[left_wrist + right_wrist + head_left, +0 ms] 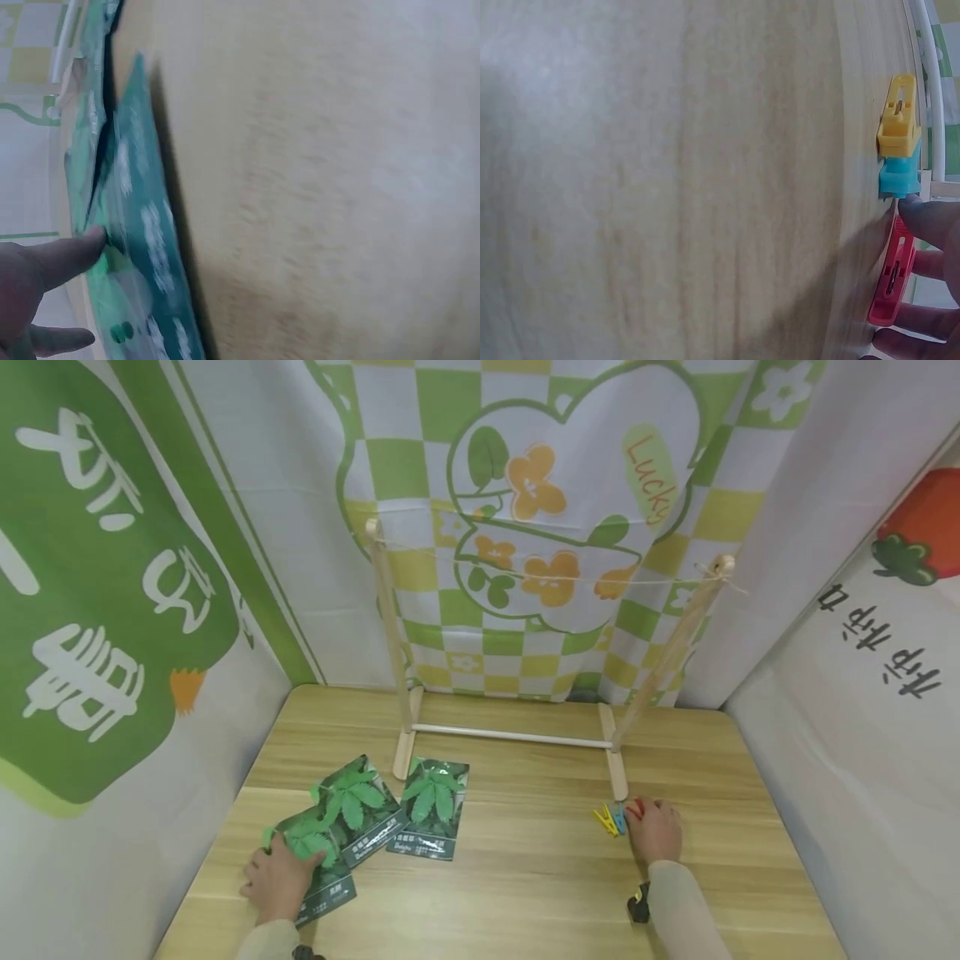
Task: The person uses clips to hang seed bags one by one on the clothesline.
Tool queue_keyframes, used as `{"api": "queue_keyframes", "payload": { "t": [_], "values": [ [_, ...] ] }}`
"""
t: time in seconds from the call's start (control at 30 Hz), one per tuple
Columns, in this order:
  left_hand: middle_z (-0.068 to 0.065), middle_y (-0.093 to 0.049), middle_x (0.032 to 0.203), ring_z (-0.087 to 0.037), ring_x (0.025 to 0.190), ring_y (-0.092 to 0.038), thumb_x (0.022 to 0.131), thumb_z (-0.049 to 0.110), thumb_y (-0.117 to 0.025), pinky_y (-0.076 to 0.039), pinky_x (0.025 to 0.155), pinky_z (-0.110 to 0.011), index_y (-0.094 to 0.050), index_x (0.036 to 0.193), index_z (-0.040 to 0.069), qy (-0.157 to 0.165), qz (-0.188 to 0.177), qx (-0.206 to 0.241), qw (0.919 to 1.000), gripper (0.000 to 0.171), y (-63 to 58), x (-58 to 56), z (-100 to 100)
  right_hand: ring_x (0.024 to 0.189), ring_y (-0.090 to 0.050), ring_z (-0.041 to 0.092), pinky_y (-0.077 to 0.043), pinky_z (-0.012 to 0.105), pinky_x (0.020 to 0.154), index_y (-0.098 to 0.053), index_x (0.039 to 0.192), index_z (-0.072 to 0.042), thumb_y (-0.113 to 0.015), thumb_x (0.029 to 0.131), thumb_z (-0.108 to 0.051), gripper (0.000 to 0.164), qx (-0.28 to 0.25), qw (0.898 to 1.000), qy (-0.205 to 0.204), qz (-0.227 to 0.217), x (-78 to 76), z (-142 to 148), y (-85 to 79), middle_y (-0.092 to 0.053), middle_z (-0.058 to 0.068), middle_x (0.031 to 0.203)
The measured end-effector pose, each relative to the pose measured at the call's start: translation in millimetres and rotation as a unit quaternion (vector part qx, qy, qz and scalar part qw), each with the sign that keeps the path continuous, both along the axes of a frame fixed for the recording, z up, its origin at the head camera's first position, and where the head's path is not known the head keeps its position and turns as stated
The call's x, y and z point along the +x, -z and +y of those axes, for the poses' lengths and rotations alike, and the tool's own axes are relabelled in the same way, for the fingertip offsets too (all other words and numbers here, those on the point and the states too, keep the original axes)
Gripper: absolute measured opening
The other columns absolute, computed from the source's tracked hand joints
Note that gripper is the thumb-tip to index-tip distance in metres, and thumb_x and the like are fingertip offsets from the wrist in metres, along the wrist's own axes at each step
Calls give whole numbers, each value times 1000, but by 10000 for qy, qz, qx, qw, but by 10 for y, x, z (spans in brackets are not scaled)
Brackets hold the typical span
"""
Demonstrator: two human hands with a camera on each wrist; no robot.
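Observation:
Three flat packets with a green leaf picture lie at the left of the table. My left hand (277, 878) rests on the nearest packet (327, 896), thumb and fingers spread; in the left wrist view a fingertip touches the packet (146, 202). The middle packet (360, 806) overlaps its neighbours, and the right packet (431, 810) lies beside the stand's foot. At the right, my right hand (658, 832) grips a red clothespin (892, 274), thumb at its upper end. A blue clothespin (619, 818) and a yellow clothespin (605, 820) lie just left of these fingers.
Behind the packets and clothespins stands a wooden frame (392, 627) with a string (525, 575) tied between its post tops and a white rod (510, 736) low down. Its right foot (615, 772) reaches close to the clothespins. Printed curtains (510, 668) hang around the table (510, 893).

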State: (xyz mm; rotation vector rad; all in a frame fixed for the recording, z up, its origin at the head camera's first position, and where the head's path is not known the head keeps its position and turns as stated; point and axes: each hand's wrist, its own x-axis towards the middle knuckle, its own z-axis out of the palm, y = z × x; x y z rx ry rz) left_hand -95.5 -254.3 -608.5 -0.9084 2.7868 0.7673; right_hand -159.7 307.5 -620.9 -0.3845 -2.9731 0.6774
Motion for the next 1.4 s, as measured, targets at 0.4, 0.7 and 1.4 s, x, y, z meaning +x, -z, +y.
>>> {"api": "queue_keyframes", "payload": {
  "t": [0.4, 0.7, 1.4],
  "values": [
    [-54, -38, 115, -65, 110, -39, 79, 50, -76, -35, 90, -79, -29, 134, -16, -249, 148, -464, 9985, 97, 85, -39, 25, 112, -49, 48, -43, 59, 93, -58, 124, 5, -64, 93, -27, 45, -77, 9999, 9, -109, -39, -1, 31, -53, 33, 124],
    [-48, -31, 128, -59, 118, -32, 79, 30, -79, -31, 99, -72, -22, 144, -12, -638, 258, 179, 9975, 96, 92, -124, -64, 108, -51, 48, -43, 58, 91, -61, 120, 6, -65, 93, -26, 42, 9, 10000, 63, -64, -28, -40, -22, -55, 33, 120],
    [-38, -43, 136, -51, 127, -43, 92, 9, -62, -39, 107, -57, -35, 141, -13, -1657, 740, 2294, 9563, 60, 13, -146, -369, 101, -53, 43, -44, 55, 84, -63, 118, 7, -67, 91, -23, 40, -253, 9996, 139, -7, -38, -46, -52, -59, 29, 111]
  ]
}}
